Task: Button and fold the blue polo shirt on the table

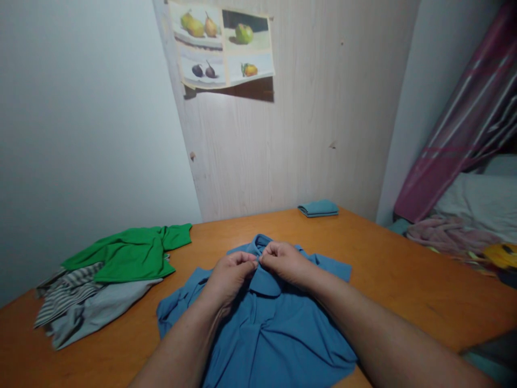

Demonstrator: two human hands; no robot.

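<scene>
A blue collared shirt (278, 334) lies spread on the orange-brown table, its collar at the far end and its body toward me. My left hand (234, 275) pinches the shirt near the collar, thumb and forefinger pressed together. Close beside it, my right hand (285, 261) pinches the cloth from the other side, so the fingertips of both hands almost meet. Whatever small part lies between the fingertips is hidden. Below the hands a collar flap hangs over the front, and the sleeves stick out rumpled to both sides.
On the left of the table (404, 291), a green shirt (137, 250) lies over striped and grey clothes (100, 312). A folded teal cloth (318, 208) sits at the back edge. A dark item (495, 355) is at the lower right. Fruit pictures (222, 48) hang on the wall.
</scene>
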